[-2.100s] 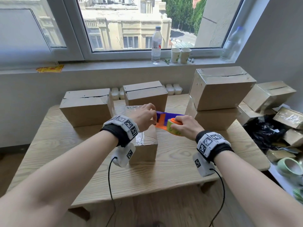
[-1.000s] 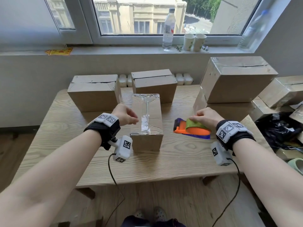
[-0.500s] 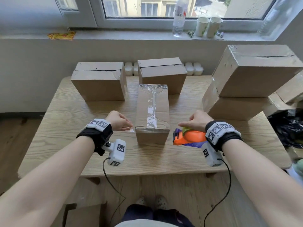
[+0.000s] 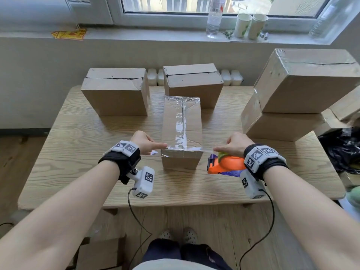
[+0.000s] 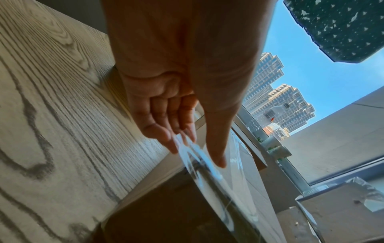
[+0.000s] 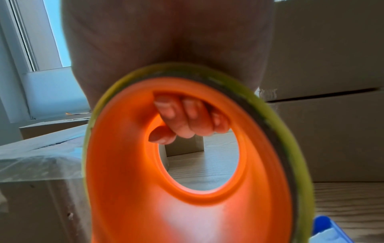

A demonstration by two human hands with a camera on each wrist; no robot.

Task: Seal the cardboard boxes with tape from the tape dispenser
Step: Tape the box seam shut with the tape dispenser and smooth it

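A long cardboard box (image 4: 182,131) lies in the middle of the wooden table (image 4: 78,172), with clear tape along its top seam and far edge. A strip of clear tape (image 4: 183,149) stretches across its near top edge. My left hand (image 4: 145,142) pinches the strip's free end (image 5: 187,148) at the box's left side. My right hand (image 4: 235,144) grips the orange and purple tape dispenser (image 4: 224,165) with its green roll at the box's right side; my fingers (image 6: 187,118) curl through the orange hub (image 6: 187,164).
Two closed boxes (image 4: 115,90) (image 4: 192,84) stand behind the taped one. Two larger boxes (image 4: 303,82) are stacked at the right edge, with more boxes and a black bag (image 4: 342,149) beyond. A bottle (image 4: 214,16) and two cups (image 4: 249,26) stand on the windowsill.
The dispenser came away from the box's far end to its near right corner. Both hands moved toward me, and a tape strip now spans the box's near edge between them.
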